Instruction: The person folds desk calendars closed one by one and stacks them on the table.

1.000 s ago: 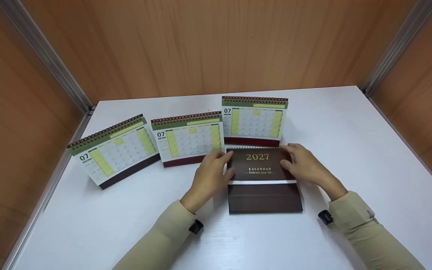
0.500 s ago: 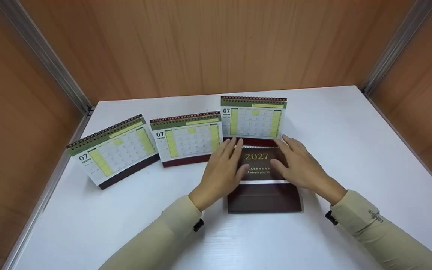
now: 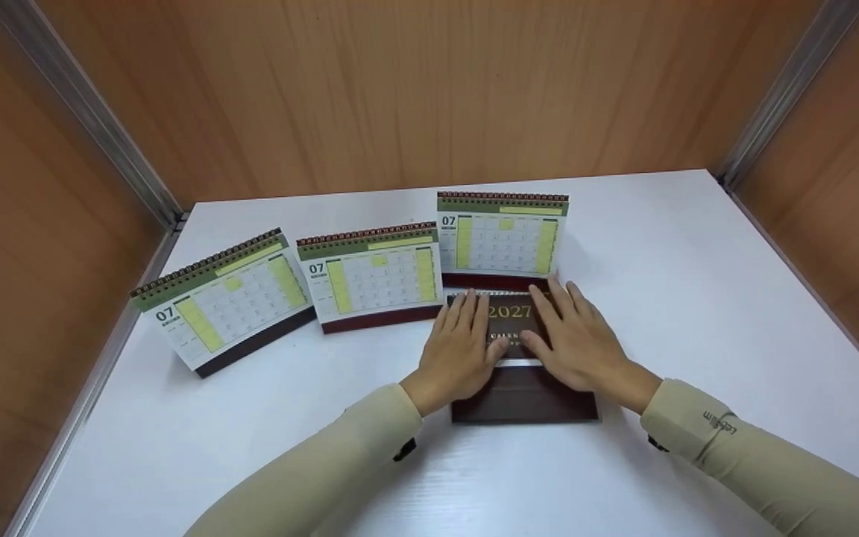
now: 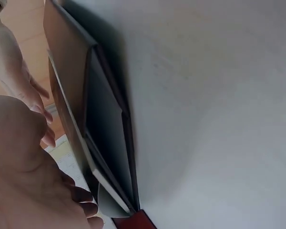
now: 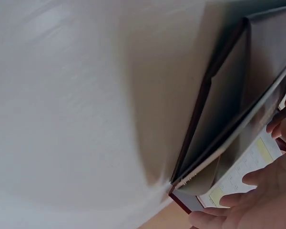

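A dark brown desk calendar (image 3: 525, 395) with "2027" in gold on its cover lies low and partly folded on the table, its spiral edge away from me. My left hand (image 3: 459, 350) spreads over the left part of the cover, fingers straight. Over the right part lies my right hand (image 3: 579, 343), also with straight fingers. Both thumbs point inward, with a strip of cover showing between them. From the side, the right wrist view shows the calendar's folded stand (image 5: 224, 95) with a gap inside and a loose page curling under the cover. Whether all fingertips touch the cover is unclear.
Three desk calendars stand open at month 07: one at the left (image 3: 224, 298), one in the middle (image 3: 373, 280) and one at the back (image 3: 504, 242), right behind the dark calendar. The white table (image 3: 698, 261) is bounded by wood-look panels (image 3: 429, 97).
Both hands have moved from the calendar's side edges inward onto its cover, and their fingers have straightened. The calendars have stayed in place.
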The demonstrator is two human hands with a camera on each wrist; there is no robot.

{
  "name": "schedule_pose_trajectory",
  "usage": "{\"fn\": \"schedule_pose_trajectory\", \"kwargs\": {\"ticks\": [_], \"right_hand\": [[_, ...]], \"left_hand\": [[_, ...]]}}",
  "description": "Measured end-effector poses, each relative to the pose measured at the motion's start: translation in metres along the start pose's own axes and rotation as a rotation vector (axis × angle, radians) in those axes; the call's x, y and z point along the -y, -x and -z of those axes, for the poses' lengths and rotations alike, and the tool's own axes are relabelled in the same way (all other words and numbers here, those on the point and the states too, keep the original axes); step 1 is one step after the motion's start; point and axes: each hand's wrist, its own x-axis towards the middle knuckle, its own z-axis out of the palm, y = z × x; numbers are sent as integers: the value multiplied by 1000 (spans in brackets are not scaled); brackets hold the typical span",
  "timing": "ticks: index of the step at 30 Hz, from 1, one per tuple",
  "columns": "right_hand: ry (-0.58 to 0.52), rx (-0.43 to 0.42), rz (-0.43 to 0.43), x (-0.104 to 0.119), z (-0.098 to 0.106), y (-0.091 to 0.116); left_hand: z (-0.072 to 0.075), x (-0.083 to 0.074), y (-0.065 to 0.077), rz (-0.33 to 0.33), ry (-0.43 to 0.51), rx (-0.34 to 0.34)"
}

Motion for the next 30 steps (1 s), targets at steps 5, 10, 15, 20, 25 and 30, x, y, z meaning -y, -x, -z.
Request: {"fn": "schedule_pose_trajectory", "kwargs": {"ticks": [5, 10, 15, 20, 25, 30], "right_hand": [[-10, 11, -3, 1, -10, -1], [-18, 34, -17, 2, -15, 1], [-42, 69, -35, 5, -17, 2], [-32, 97, -39, 2, -26, 2], [-30, 115, -45, 1, -30, 3], [-22, 116, -46, 5, -28, 5]], "left_hand": [[-9, 3, -4, 44, -5, 43], [-12, 2, -3, 46, -13, 51], [-8, -2, 3, 26, -31, 49], [-7, -3, 5, 35, -11, 89], [-11, -1, 2, 61, -13, 139], [-18, 1, -2, 81, -30, 186]]}}
